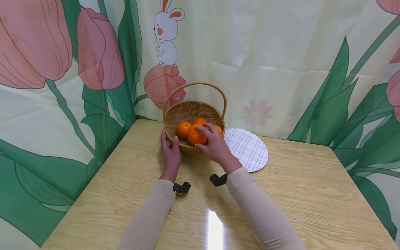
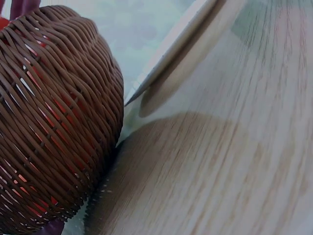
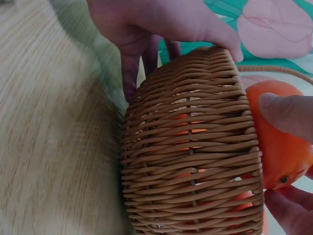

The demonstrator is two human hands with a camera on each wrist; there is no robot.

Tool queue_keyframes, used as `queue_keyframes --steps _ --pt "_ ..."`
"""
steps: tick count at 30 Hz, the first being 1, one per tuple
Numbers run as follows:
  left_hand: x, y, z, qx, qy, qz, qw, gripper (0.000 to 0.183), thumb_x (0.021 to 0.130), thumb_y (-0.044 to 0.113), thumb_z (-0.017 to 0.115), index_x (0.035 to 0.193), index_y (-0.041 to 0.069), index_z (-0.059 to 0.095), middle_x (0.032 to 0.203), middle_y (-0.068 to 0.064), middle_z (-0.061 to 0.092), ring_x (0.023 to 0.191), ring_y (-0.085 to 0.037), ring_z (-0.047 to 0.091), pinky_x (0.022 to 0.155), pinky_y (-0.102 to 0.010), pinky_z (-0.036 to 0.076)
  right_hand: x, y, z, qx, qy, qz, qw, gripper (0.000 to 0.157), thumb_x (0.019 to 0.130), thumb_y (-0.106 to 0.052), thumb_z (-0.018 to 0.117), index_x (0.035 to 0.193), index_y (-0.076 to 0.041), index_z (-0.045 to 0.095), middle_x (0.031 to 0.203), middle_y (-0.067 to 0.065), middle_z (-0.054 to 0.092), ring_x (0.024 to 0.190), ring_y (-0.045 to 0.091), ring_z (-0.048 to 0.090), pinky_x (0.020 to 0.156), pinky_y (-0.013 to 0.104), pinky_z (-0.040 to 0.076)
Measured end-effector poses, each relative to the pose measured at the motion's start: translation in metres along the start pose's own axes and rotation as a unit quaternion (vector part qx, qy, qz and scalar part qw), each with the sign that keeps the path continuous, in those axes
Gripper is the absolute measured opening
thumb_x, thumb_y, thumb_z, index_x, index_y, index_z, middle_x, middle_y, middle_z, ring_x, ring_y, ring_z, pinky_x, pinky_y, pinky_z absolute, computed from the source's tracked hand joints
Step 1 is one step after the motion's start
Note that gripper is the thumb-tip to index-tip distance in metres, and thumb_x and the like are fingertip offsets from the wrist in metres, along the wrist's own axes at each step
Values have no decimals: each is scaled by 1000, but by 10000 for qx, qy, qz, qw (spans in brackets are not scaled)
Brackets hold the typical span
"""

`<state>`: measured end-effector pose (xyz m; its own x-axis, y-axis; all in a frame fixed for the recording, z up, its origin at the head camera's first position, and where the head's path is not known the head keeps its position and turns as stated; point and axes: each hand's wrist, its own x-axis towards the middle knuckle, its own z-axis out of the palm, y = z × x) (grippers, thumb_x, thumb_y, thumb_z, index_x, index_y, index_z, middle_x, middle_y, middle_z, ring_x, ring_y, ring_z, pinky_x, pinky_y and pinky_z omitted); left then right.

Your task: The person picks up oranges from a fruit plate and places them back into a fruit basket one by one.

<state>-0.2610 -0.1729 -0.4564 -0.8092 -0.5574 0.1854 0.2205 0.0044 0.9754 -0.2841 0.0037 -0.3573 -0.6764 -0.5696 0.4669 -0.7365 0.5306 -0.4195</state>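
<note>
A wicker basket (image 1: 192, 109) with a tall arched handle stands at the far edge of the table, several oranges (image 1: 183, 129) lying inside. My left hand (image 1: 171, 155) grips its near left side; in the right wrist view the thumb of that left hand (image 3: 166, 19) lies at the rim and the fingers reach down the outer weave. Over the near rim, my right hand (image 1: 217, 146) holds an orange (image 1: 196, 135) between thumb and fingers. That same orange (image 3: 279, 142) shows in the right wrist view just past the rim, thumb pressed on its skin.
A round white mat with a blue grid (image 1: 247, 149) lies right of the basket, partly behind my right hand. The wooden table (image 1: 300, 194) stretches to the right and toward me. Behind it hangs a curtain (image 1: 265, 69) printed with tulips and a rabbit.
</note>
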Motion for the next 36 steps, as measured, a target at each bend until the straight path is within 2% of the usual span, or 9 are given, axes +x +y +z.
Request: queue_keyframes --steps 7,15,18,23,27,30,36 --pt "-2 1 4 93 -22 65 9999 67 96 54 48 153 43 14 162 1 12 148 -22 18 117 -48 26 3 0 6 -132 -338 134 9993 57 86 -29 74 138 -28 50 149 16 37 124 41 53 98 53 48" --pt "-5 -1 6 82 -83 153 9998 68 96 55 47 154 40 15 162 -1 12 148 -24 16 117 -51 25 3 1 8 -197 -432 226 9986 57 88 -33 71 140 -27 49 150 17 37 123 40 54 100 54 46" --pt "-5 -1 7 107 -67 169 9998 67 97 53 47 154 39 15 162 -1 13 148 -24 17 117 -51 25 2 1 8 -241 -470 246 9983 52 89 -33 69 137 -24 53 149 15 39 124 39 53 101 53 45" --pt "-6 0 9 141 -106 82 9998 67 96 56 47 153 42 15 162 1 13 148 -22 16 118 -49 24 -3 2 7 -218 -523 221 9982 39 91 -30 66 127 -14 63 137 10 51 123 31 53 103 47 45" --pt "-6 -1 11 177 -153 32 9997 67 95 59 46 153 44 14 162 0 12 148 -23 17 117 -49 26 -8 3 5 -200 -446 213 9986 34 92 -26 65 123 -13 65 133 7 55 119 28 55 101 43 47" --pt "-6 -1 11 183 -198 74 9996 67 96 57 45 154 41 14 163 -1 12 148 -25 18 116 -50 27 -11 5 4 -269 -307 111 9991 31 92 -24 65 121 -13 66 130 8 57 116 28 57 98 42 49" --pt "-2 0 3 230 -194 39 9995 68 96 56 46 154 40 14 163 0 12 148 -23 16 118 -50 24 -16 10 -2 -291 -92 -70 9995 30 92 -22 64 118 -8 67 126 9 58 110 28 59 95 42 50"
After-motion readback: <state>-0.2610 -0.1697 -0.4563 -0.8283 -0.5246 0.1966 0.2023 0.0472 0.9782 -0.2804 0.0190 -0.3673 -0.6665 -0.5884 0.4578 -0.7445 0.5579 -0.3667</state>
